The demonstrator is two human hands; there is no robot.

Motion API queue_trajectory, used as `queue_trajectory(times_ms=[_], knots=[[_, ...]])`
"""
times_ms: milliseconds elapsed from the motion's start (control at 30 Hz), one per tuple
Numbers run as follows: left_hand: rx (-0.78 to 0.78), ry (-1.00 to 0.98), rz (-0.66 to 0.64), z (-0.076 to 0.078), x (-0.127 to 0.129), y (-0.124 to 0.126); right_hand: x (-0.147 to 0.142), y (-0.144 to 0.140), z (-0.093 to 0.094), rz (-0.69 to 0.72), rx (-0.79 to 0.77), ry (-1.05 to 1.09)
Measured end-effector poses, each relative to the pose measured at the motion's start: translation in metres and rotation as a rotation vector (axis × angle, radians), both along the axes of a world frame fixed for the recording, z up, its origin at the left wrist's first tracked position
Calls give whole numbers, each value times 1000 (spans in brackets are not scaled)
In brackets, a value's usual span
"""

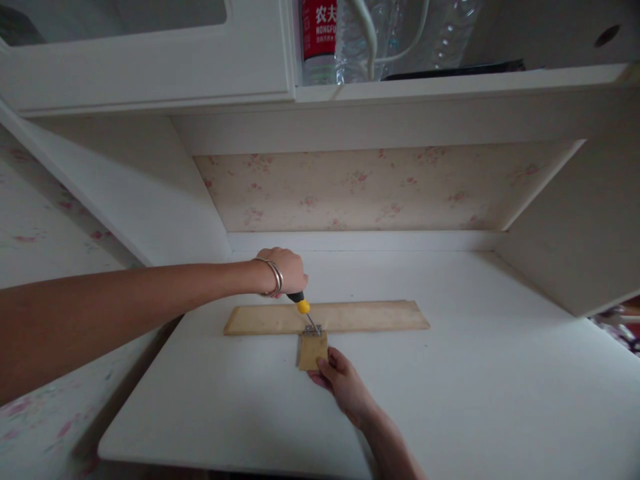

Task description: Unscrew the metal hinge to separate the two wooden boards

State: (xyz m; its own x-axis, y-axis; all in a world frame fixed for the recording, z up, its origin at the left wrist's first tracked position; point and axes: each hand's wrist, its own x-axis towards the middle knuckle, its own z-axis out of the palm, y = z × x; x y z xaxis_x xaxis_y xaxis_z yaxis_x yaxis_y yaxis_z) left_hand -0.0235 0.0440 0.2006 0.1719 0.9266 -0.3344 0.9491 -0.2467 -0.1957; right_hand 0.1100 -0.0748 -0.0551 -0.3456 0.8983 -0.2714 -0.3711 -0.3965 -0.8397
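My left hand [286, 270], with bangles on the wrist, grips a screwdriver [302, 307] with a black and yellow handle. Its tip points down at a small metal hinge [313, 329] that joins a long wooden strip [360, 316] to a small wooden block [312, 349]. Both pieces lie flat on the white desk [450, 387]. My right hand [341, 381] reaches in from below and presses its fingers on the near edge of the small block.
White cabinet walls close in the desk on the left and right, with flowered wallpaper [380, 190] at the back. A shelf above holds a water bottle with a red label [318, 40] and white cables.
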Motion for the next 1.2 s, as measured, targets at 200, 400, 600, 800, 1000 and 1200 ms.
queue_trajectory(times_ms=[200,400,600,800,1000,1200], knots=[[74,-16,-288,3,-3,0,1,1,0,0,-18,50],[-15,-114,-510,6,-14,-1,3,1,4,32,-22,47],[90,-149,-402,5,-10,-9,4,1,4,46,-2,62],[39,-200,-602,5,-9,-13,6,1,3,55,-28,90],[152,-45,-490,4,-7,-15,7,2,3,65,-39,120],[230,15,-349,4,-1,-19,6,3,-1,64,-33,129]])
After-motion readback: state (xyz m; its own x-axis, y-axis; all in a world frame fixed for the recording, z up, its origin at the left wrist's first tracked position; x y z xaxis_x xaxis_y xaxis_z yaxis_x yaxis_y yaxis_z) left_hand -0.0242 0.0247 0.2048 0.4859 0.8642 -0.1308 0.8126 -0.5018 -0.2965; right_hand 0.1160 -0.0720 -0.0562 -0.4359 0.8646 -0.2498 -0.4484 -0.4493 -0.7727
